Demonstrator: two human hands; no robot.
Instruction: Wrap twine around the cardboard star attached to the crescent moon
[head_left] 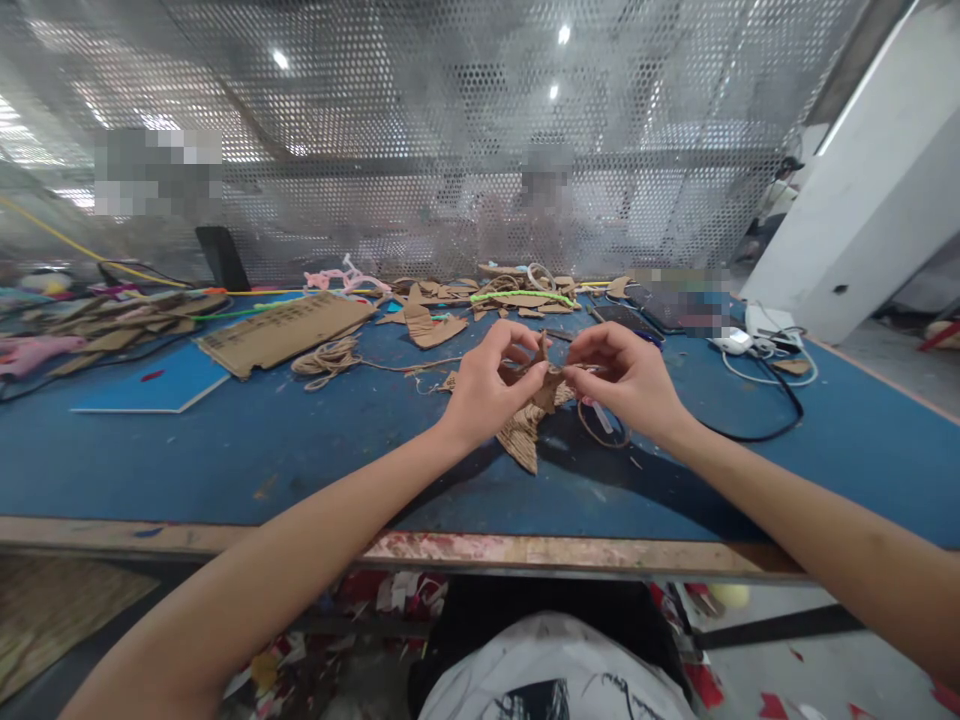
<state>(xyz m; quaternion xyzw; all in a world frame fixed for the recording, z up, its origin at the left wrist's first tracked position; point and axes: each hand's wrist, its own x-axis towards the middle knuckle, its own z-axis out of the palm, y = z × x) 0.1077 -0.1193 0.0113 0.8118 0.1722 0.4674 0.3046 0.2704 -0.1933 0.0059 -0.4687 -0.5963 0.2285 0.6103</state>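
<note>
My left hand (496,385) is closed, thumb and fingers pinching a small torn brown cardboard piece (550,390). My right hand (626,375) meets it from the other side, its thumb and fingertips pressed together at the piece's right edge. Both hands are just above the blue table. Under them a ribbed corrugated cardboard piece (523,443) spreads toward the table's front; its upper part is hidden by my left hand and the held piece. Below my right hand lies a thin brown ring (606,441) with a small clear strip in it.
A bundle of twine (328,362) lies left of my hands, beside a cardboard sheet (289,330) and a blue board (161,375). Cardboard scraps (431,325) pile along the back by a perforated metal screen (420,130). At right are a white charger (735,341) and cables.
</note>
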